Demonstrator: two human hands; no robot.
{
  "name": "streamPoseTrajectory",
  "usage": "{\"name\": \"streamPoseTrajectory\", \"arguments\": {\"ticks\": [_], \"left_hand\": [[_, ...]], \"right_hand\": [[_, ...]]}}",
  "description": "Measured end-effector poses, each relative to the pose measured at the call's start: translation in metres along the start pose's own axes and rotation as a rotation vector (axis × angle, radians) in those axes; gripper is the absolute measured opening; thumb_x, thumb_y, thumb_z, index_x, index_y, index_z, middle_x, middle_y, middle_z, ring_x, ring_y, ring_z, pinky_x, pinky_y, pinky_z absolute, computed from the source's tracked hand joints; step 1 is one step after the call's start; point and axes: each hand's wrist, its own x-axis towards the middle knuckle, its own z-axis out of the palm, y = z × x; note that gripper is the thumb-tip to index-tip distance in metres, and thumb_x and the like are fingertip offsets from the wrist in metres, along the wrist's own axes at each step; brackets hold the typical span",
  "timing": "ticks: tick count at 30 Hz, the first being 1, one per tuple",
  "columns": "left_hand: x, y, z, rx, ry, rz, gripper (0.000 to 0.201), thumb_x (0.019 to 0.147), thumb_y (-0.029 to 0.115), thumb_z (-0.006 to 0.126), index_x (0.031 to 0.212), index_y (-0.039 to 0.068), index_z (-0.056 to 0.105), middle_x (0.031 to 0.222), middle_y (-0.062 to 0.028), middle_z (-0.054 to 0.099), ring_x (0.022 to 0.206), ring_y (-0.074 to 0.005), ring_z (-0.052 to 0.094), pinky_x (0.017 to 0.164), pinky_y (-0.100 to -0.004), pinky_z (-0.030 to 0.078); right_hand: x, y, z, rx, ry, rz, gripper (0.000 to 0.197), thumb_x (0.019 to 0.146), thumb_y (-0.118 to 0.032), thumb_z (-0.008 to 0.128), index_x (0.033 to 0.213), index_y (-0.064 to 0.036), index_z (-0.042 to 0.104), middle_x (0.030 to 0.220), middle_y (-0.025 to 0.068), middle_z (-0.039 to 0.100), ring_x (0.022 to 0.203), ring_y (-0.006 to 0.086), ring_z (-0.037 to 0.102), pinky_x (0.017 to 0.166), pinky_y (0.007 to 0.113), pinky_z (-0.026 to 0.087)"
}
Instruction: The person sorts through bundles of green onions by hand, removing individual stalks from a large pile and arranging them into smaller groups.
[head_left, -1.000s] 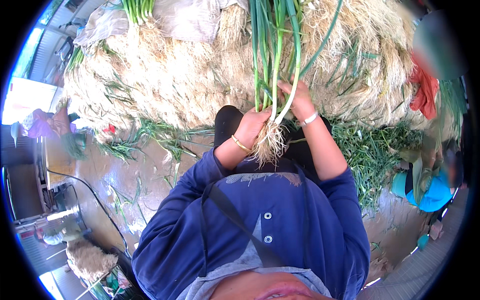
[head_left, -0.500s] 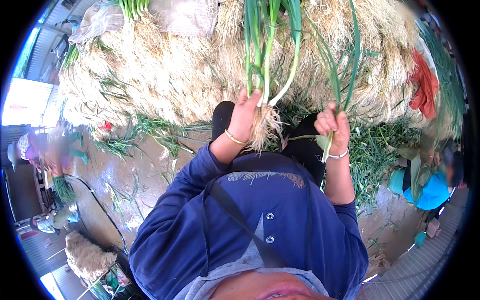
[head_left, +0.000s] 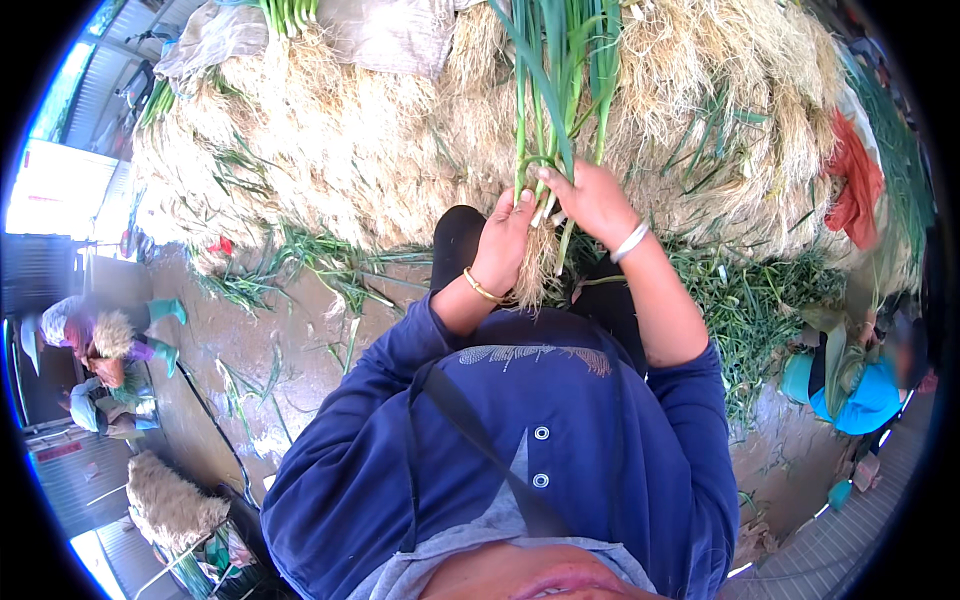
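My left hand (head_left: 506, 240) is closed around the lower stalks of a small bunch of green onions (head_left: 566, 75). Their green tops point away from me, and pale stringy roots (head_left: 541, 270) hang below my fingers. Against the right side of the same bunch, my right hand (head_left: 594, 203) is closed, thumb bent, on green onion leaves. A pale strip (head_left: 565, 246) hangs beneath that hand beside the roots. My fingers hide exactly how the right hand's leaves meet the stalks.
A wide stack of green onions, roots outward (head_left: 340, 150), rises before me. Loose green leaves (head_left: 750, 300) litter the ground. Red cloth (head_left: 853, 180) hangs at the stack's right. People work at far left (head_left: 100, 340) and right (head_left: 850, 390). A root-topped bundle (head_left: 170, 505) stands lower left.
My right hand has moved left and up with its leaves, from apart on the right to against the bunch. My left hand keeps its hold, slightly farther right.
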Motion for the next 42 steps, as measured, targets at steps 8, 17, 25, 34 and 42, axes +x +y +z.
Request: {"name": "streamPoseTrajectory", "arguments": {"ticks": [8,17,25,34,42], "left_hand": [[0.010,-0.016,-0.006,-0.184,-0.031,-0.036,0.011,0.094,0.016,0.050,0.102,0.009,0.050,0.089,-0.0022,0.058,0.077,-0.0096,0.054,0.069,-0.0245,0.045],[0.008,0.005,-0.015,-0.040,-0.344,-0.155,0.048,0.079,0.010,0.067,0.120,0.001,0.042,0.103,-0.0063,0.056,0.088,-0.0163,0.058,0.081,-0.0265,0.046],[-0.002,0.011,-0.027,-0.243,-0.554,-0.433,0.053,0.095,0.038,0.041,0.132,0.000,0.036,0.122,-0.0185,0.052,0.105,-0.0237,0.056,0.090,-0.0393,0.045],[0.016,0.007,-0.033,0.147,-0.243,-0.319,0.026,0.088,0.012,0.059,0.109,-0.003,0.056,0.089,-0.0067,0.063,0.075,-0.0143,0.062,0.065,-0.0277,0.051],[0.052,0.007,-0.052,0.419,-0.093,-0.056,0.017,0.088,0.007,0.053,0.104,0.000,0.054,0.085,-0.0078,0.061,0.075,-0.0162,0.059,0.066,-0.0304,0.048]], "right_hand": [[-0.047,0.010,0.023,-0.685,0.326,-0.431,0.009,0.074,-0.013,0.057,0.079,-0.0049,0.055,0.070,0.0121,0.057,0.067,0.0329,0.059,0.058,0.042,0.048],[-0.045,0.012,-0.005,-0.220,0.476,-0.514,0.018,0.078,0.000,0.061,0.096,-0.0011,0.059,0.092,0.0146,0.054,0.084,0.0316,0.055,0.076,0.035,0.045],[0.001,0.002,-0.013,-0.273,0.490,-0.605,0.026,0.083,-0.008,0.056,0.109,-0.0026,0.059,0.112,0.0165,0.055,0.103,0.0326,0.055,0.087,0.036,0.043],[0.002,0.002,-0.008,0.362,-0.240,-0.070,0.017,0.090,-0.017,0.051,0.089,-0.0032,0.061,0.061,-0.0010,0.052,0.052,0.0077,0.047,0.051,0.023,0.038],[-0.043,0.012,-0.009,0.364,-0.830,0.410,0.026,0.089,-0.017,0.050,0.067,-0.0036,0.055,0.060,0.0012,0.055,0.046,0.0065,0.045,0.042,0.020,0.035]]}}
